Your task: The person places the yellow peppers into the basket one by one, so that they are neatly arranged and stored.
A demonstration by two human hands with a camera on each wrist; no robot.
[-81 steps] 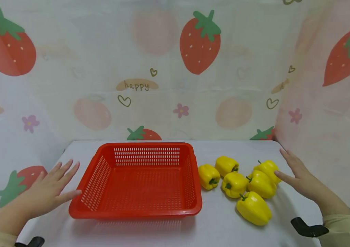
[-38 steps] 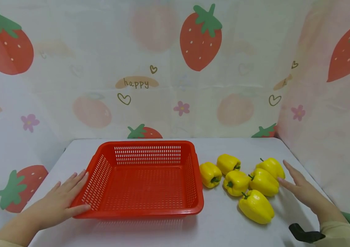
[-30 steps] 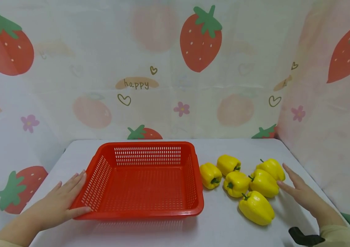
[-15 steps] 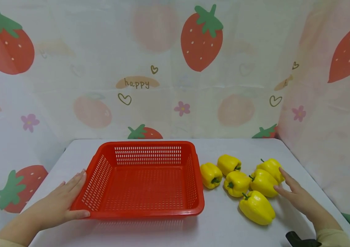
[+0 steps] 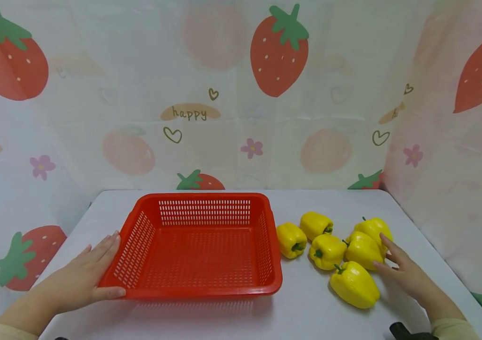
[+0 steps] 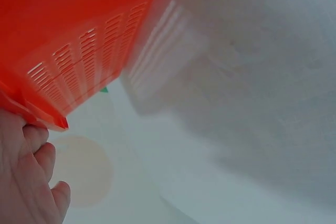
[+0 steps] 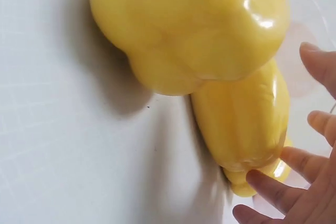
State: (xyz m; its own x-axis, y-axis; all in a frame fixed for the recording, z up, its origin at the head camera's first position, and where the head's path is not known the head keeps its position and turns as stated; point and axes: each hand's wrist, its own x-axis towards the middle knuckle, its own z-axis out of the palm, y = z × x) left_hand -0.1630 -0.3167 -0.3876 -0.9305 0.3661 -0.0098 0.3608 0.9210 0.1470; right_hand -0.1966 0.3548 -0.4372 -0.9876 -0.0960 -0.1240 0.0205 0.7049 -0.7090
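A red plastic basket (image 5: 204,264) with slotted walls stands on the white table. My left hand (image 5: 81,278) rests against its left rim, fingers straight and thumb along the near corner; in the left wrist view the left hand (image 6: 26,177) touches the outside of the rim. Several yellow bell peppers lie right of the basket. My right hand (image 5: 410,278) is beside the right-hand pair, a nearer pepper (image 5: 361,250) and a farther pepper (image 5: 374,229), fingers spread and holding nothing. Whether its fingertips touch them I cannot tell. The frontmost pepper (image 5: 354,284) lies left of that hand.
Three more peppers, such as the yellow bell pepper (image 5: 291,241), lie close to the basket's right wall. White table (image 5: 308,316) surface extends in front. A strawberry-print cloth (image 5: 232,141) hangs behind and at both sides.
My left hand has come down onto the basket's left rim and stayed there. My right hand has moved down and left, nearer the right-hand peppers. The basket and peppers have hardly shifted.
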